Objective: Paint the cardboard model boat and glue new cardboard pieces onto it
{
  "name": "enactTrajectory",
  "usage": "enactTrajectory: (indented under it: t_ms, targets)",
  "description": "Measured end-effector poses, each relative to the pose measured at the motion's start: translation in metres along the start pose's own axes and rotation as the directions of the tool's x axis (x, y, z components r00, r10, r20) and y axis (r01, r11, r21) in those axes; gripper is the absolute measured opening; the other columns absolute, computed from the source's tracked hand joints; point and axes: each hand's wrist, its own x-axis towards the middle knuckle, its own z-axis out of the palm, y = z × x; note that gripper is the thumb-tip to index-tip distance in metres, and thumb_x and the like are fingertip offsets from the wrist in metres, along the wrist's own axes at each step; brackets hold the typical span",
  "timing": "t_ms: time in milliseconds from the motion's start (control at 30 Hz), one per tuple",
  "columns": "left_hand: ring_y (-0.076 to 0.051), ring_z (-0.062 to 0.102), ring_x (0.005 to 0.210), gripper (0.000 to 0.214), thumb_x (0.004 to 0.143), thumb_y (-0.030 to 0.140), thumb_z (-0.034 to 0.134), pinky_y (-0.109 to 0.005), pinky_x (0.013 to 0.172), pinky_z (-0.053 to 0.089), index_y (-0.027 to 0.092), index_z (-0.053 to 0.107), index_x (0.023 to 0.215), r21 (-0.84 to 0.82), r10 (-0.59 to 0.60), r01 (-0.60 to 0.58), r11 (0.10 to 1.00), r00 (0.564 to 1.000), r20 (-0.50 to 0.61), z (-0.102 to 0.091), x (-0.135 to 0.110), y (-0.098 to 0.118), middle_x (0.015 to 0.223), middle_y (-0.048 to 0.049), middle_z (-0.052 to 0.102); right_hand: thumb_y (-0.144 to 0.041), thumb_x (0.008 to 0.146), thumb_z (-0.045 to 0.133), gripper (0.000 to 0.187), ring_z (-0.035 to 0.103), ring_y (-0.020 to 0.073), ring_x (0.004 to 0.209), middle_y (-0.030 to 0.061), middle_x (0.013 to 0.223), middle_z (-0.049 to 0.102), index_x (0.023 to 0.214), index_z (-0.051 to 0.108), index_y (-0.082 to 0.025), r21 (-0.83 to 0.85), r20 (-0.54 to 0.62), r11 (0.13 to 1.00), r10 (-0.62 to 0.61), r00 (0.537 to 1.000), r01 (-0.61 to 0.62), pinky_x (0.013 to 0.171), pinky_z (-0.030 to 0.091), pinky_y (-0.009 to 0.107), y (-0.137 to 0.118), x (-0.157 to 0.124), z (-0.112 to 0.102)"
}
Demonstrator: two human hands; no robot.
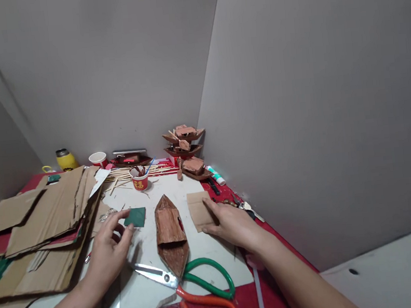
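Note:
My left hand (112, 240) has its thumb and fingers at the edges of a small dark green square piece (137, 217), pinching it. On the right, my right hand (230, 219) grips the edge of a piece of brown cardboard (198, 212) between thumb and fingers. Between the two hands lies a brown model boat (169, 227) with a curved roof, its pointed ends facing toward and away from me. Scissors (166, 278) with one green and one orange handle lie spread in front of the boat, touching or close to its near tip.
Cardboard sheets (49, 227) are piled at the left. Behind stand a red paper cup (139, 179), thin wooden sticks (120, 174), stacked model boats (184, 150), a white cup (98, 158) and a yellow container (66, 160). A glue tube (216, 175) and keys (247, 207) lie along the right wall.

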Motion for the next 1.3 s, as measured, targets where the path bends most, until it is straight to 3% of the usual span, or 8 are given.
enactTrajectory:
  t_ms: [167, 367, 667, 767, 933, 1100, 1200, 1300]
  targets:
    - [-0.017, 0.062, 0.071, 0.029, 0.088, 0.038, 0.054, -0.028, 0.06, 0.05, 0.02, 0.064, 0.108, 0.015, -0.006, 0.006, 1.0, 0.998, 0.058, 0.001, -0.005, 0.006, 0.104, -0.0073, 0.068, -0.024, 0.086, 0.054, 0.059, 0.063, 0.0286, 0.108, 0.0183, 0.126, 0.063, 0.141, 0.041, -0.009, 0.012, -0.052, 1.0, -0.013, 0.999, 0.014, 0.085, 0.047, 0.034, -0.006, -0.001, 0.001]
    - [-0.017, 0.064, 0.071, 0.027, 0.088, 0.038, 0.054, -0.027, 0.058, 0.048, 0.021, 0.066, 0.106, 0.028, 0.014, -0.018, 0.999, 0.991, 0.133, 0.005, -0.007, 0.005, 0.106, -0.0071, 0.071, -0.049, 0.093, 0.044, 0.064, 0.056, 0.034, 0.116, 0.023, 0.126, 0.061, 0.137, 0.046, -0.002, 0.005, -0.123, 1.0, 0.011, 0.992, -0.011, 0.091, 0.045, 0.04, -0.026, 0.002, -0.003]
    - [-0.018, 0.065, 0.082, 0.025, 0.09, 0.034, 0.053, -0.029, 0.069, 0.05, 0.019, 0.065, 0.105, -0.025, 0.036, -0.032, 0.999, 0.973, 0.226, 0.01, -0.012, 0.001, 0.103, -0.0077, 0.071, -0.047, 0.094, 0.045, 0.041, 0.059, 0.0322, 0.102, 0.0182, 0.105, 0.065, 0.113, 0.065, -0.017, -0.045, -0.03, 0.997, -0.072, 0.997, 0.07, 0.083, 0.044, 0.038, -0.045, 0.008, 0.004]
    - [-0.019, 0.066, 0.081, 0.025, 0.09, 0.033, 0.052, -0.03, 0.071, 0.05, 0.018, 0.065, 0.105, -0.026, 0.055, -0.05, 0.998, 0.97, 0.237, 0.011, -0.013, -0.003, 0.103, -0.0079, 0.071, -0.052, 0.087, 0.056, 0.046, 0.06, 0.0325, 0.102, 0.0175, 0.107, 0.065, 0.116, 0.064, -0.017, -0.039, 0.041, 0.995, -0.094, 0.995, 0.096, 0.082, 0.045, 0.038, -0.039, 0.026, -0.008]
    - [-0.021, 0.066, 0.088, 0.022, 0.089, 0.031, 0.053, -0.033, 0.077, 0.051, 0.02, 0.065, 0.104, -0.041, 0.079, -0.072, 0.997, 0.974, 0.213, 0.012, -0.016, -0.009, 0.102, -0.0078, 0.071, -0.045, 0.066, 0.081, 0.087, 0.049, 0.0332, 0.123, 0.0151, 0.136, 0.052, 0.14, 0.044, -0.02, 0.027, 0.151, 0.972, -0.234, 0.96, 0.233, 0.098, 0.041, 0.041, -0.032, 0.078, -0.023]
    - [-0.022, 0.067, 0.092, 0.02, 0.089, 0.028, 0.052, -0.035, 0.082, 0.052, 0.022, 0.066, 0.102, -0.069, 0.095, -0.081, 0.994, 0.97, 0.223, 0.016, -0.016, -0.016, 0.1, -0.0072, 0.072, -0.032, 0.094, 0.058, 0.031, 0.062, 0.0237, 0.103, 0.0089, 0.122, 0.06, 0.121, 0.057, -0.016, 0.153, 0.188, 0.958, -0.271, 0.944, 0.244, 0.087, 0.052, 0.046, -0.023, 0.108, -0.023]
    - [-0.022, 0.067, 0.092, 0.019, 0.088, 0.028, 0.053, -0.035, 0.081, 0.053, 0.022, 0.067, 0.1, -0.086, 0.1, -0.084, 0.993, 0.975, 0.2, 0.014, -0.015, -0.014, 0.099, -0.007, 0.073, -0.031, 0.094, 0.059, 0.024, 0.065, 0.0195, 0.09, 0.0066, 0.11, 0.064, 0.112, 0.061, -0.015, 0.299, 0.107, 0.937, -0.222, 0.969, 0.182, 0.078, 0.055, 0.039, -0.006, 0.103, -0.034]
    - [-0.022, 0.068, 0.088, 0.02, 0.088, 0.03, 0.053, -0.034, 0.078, 0.053, 0.022, 0.068, 0.098, -0.132, 0.061, -0.037, 0.991, 0.982, 0.178, 0.01, -0.013, -0.004, 0.097, -0.007, 0.073, -0.035, 0.088, 0.063, 0.022, 0.063, 0.0176, 0.073, 0.0011, 0.08, 0.064, 0.084, 0.061, -0.014, 0.507, -0.088, 0.851, -0.109, 0.99, 0.139, 0.066, 0.051, 0.032, 0.011, 0.08, -0.058]
